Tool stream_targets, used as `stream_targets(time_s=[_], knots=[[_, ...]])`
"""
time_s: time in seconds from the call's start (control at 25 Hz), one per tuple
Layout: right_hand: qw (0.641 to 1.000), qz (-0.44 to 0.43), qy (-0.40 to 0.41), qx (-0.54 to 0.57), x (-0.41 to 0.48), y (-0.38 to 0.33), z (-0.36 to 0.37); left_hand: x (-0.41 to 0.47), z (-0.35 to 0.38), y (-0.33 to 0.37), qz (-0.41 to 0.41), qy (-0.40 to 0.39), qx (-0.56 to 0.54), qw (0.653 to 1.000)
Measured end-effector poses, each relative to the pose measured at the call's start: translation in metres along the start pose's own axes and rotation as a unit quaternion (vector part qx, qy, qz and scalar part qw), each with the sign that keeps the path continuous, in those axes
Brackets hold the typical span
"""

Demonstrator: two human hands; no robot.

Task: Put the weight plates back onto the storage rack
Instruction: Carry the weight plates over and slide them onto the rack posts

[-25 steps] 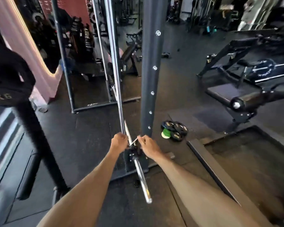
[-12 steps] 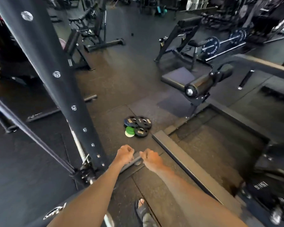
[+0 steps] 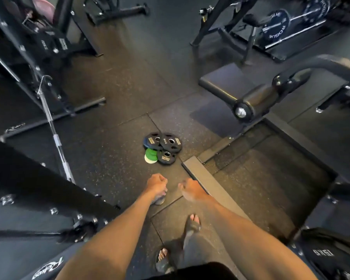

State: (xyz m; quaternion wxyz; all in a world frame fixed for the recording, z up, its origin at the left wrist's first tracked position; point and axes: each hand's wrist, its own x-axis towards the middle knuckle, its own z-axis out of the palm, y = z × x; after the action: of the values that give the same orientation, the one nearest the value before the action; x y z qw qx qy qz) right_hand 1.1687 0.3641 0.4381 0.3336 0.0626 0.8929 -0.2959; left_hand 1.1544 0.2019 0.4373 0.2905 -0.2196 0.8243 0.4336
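Weight plates point(image 3: 162, 147) lie piled on the speckled black rubber floor point(image 3: 109, 154) among gym machines point(image 3: 257, 98); left hand point(image 3: 157, 181) and right hand point(image 3: 191, 188) are empty fists.

**Colour log: floor, plate pile, surrounding kit**

Floor point(image 3: 113, 158): dark grey rubber, fine pale speckle throughout. Three black plates point(image 3: 171, 142) in the pile carried yellowish lettering and silver centre rings. A blue plate point(image 3: 145, 142) showed at the pile's left edge, partly under a black one. The green plate point(image 3: 150, 154) was bright and unpatterned; the pale plate point(image 3: 149, 160) beneath it read off-white. Barbell point(image 3: 55, 134): silver chrome. Roller pad point(image 3: 257, 99): glossy black with a silver end cap. Bumper plate point(image 3: 276, 25): dark, with white lettering. Pink object point(image 3: 43, 6) at top left was plain, identity unclear. Sandal point(image 3: 192, 227): black.
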Motion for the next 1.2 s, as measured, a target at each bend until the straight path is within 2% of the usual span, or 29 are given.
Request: stream_targets(time_s=[0.2, 0.36, 0.52, 0.64, 0.84, 1.04, 1.12, 1.2], knots=[[0.999, 0.013, -0.035, -0.02, 0.162, 0.002, -0.033, 0.113, -0.014, 0.049, -0.049, -0.019, 0.005, 0.999], [0.998, 0.02, -0.064, -0.015, 0.257, -0.023, -0.089, 0.222, -0.022, 0.108, -0.091, 0.004, 0.0, 0.996], [0.997, 0.02, -0.077, -0.008, 0.336, -0.041, -0.137, 0.317, -0.025, 0.165, -0.093, 0.034, 0.005, 0.995], [0.994, 0.037, -0.099, -0.014, 0.398, -0.032, -0.151, 0.386, -0.024, 0.189, -0.089, 0.018, 0.032, 0.995], [0.989, 0.099, -0.112, 0.004, 0.507, 0.003, -0.133, 0.508, -0.02, 0.19, -0.108, 0.023, 0.085, 0.99], [0.971, 0.196, -0.085, 0.11, 0.644, 0.054, -0.073, 0.672, 0.017, 0.155, -0.083, -0.01, 0.187, 0.979], [0.945, 0.253, -0.064, 0.196, 0.697, 0.071, -0.042, 0.742, 0.04, 0.133, -0.059, -0.014, 0.218, 0.974], [0.894, 0.325, -0.048, 0.304, 0.74, 0.085, -0.014, 0.8, 0.063, 0.116, -0.05, -0.015, 0.251, 0.967]])
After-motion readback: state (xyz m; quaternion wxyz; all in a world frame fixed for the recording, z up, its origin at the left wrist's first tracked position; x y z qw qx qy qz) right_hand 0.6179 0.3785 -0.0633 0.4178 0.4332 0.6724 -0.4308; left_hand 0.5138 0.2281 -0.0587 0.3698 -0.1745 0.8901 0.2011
